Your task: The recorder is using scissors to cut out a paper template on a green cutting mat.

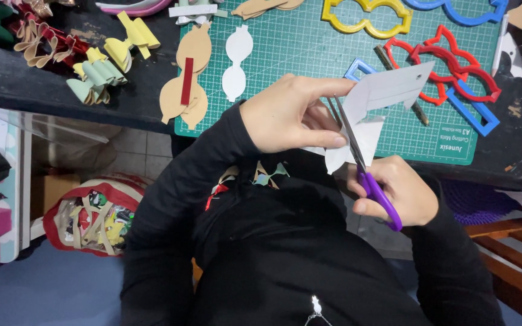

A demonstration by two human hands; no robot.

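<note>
My left hand pinches a white sheet of stiff material above my lap, near the table's front edge. My right hand grips purple-handled scissors, whose blades point up and cut into the white sheet. A flap of the sheet hangs below the blades. Both arms wear black sleeves.
A green cutting mat lies on the dark table. On it are tan and white bow-shaped cutouts, yellow, red and blue plastic templates. Finished bows sit at left. A bag of scraps rests on the floor.
</note>
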